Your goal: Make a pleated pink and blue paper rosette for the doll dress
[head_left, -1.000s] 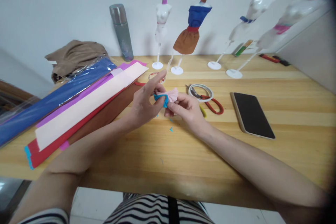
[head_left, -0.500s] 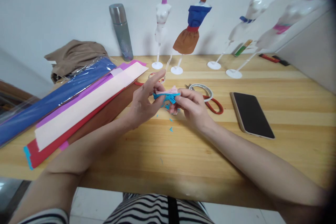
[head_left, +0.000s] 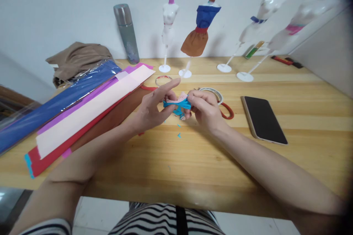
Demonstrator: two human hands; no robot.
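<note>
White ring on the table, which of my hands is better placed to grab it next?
Probably your right hand: the white ring lies just beyond it, while your left hand is farther away. Both hold the blue-and-pink piece.

Holds both bare arms (head_left: 252, 158) forward, angled inward from either side, with only a narrow gap between left hand (head_left: 149, 108) and right hand (head_left: 208, 112). Slants left forearm (head_left: 110, 147) up and rightward from a bent elbow (head_left: 82, 181). Straightens left index finger (head_left: 168, 86) up and to the right, pinching below it with thumb (head_left: 167, 110) and curled fingers. Reaches right forearm (head_left: 264, 167) in from the lower right, with wrist nearly in line. Curls right fingers (head_left: 204, 97) into a compact bunch, pinching against the right thumb.
</note>
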